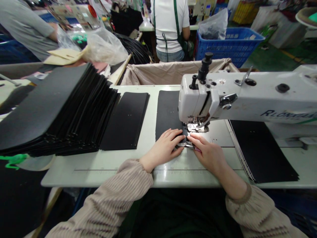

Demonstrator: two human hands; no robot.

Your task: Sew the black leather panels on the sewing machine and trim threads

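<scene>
A black panel (169, 110) lies on the sewing machine table, its right edge by the presser foot (197, 127). My left hand (169, 145) rests flat on the lower right corner of this panel, fingers stretched toward the needle area. Close beside it, my right hand (208, 152) is closed around a pair of thread snips (188, 145), its fingertips near the panel's edge just in front of the foot. The metal blades of the snips point left, between the two hands, and a bit of purplish handle shows under the palm.
A tall, leaning stack of black panels (56, 99) stands at the left, with a lower pile (126, 120) beside it. More panels (262, 150) lie under the white sewing machine arm (250, 96) at the right. Beyond are a cloth-lined bin (158, 74), a blue crate (228, 43) and two people.
</scene>
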